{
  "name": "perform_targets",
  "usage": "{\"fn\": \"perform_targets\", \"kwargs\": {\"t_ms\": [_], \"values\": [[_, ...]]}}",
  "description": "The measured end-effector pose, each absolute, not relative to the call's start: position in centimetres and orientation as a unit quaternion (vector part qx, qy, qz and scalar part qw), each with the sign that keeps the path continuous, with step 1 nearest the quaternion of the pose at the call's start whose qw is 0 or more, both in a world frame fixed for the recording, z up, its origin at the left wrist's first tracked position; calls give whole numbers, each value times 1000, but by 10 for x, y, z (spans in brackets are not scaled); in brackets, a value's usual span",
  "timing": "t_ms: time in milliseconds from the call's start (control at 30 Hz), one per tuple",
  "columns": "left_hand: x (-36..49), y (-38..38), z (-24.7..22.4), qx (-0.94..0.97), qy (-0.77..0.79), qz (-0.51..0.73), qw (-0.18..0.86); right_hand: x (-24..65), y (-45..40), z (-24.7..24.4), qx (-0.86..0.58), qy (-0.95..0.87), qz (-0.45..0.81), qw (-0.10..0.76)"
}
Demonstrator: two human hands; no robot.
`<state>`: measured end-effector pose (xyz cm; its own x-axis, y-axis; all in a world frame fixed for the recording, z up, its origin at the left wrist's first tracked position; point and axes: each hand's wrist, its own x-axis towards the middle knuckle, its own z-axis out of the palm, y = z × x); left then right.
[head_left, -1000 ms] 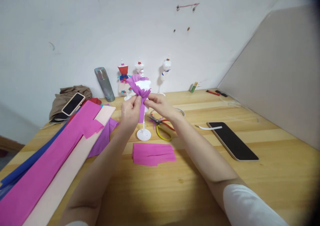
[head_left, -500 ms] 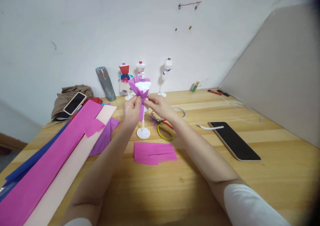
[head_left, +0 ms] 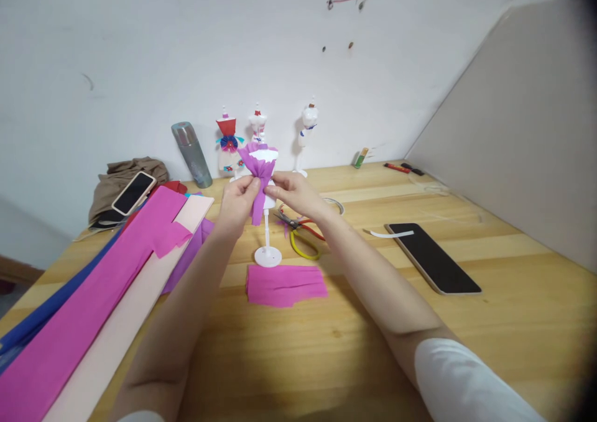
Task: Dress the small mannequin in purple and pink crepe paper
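The miniature dress form (head_left: 270, 202) stands on the desk (head_left: 336, 353), purple crepe paper (head_left: 261, 172) draped down its front. At the dress form's waist, the left hand (head_left: 237, 203) has its grip pinched on the purple crepe paper; the right hand (head_left: 297, 193) touches its edge, its grip unclear. Pink crepe paper (head_left: 286, 285) lies before the dress form, scissors (head_left: 304, 245) to the right.

Left hand (head_left: 237, 206) and right hand (head_left: 295, 193) close together, fingertips pinching, both forearms reaching forward
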<state>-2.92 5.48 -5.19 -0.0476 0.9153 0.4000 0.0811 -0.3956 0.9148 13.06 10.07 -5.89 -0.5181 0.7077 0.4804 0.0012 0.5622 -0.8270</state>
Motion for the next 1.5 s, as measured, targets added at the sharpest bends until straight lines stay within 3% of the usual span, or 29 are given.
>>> {"fn": "perform_targets", "kwargs": {"t_ms": [867, 1333, 1500], "values": [[-18, 53, -52, 590, 462, 608, 263, 132, 98, -61, -305, -825, 227, 417], [-21, 55, -55, 579, 431, 631, 283, 136, 92, -54, -332, -848, 160, 380], [-19, 54, -54, 572, 429, 635, 293, 136, 89, -51, -324, -849, 190, 372]]}}
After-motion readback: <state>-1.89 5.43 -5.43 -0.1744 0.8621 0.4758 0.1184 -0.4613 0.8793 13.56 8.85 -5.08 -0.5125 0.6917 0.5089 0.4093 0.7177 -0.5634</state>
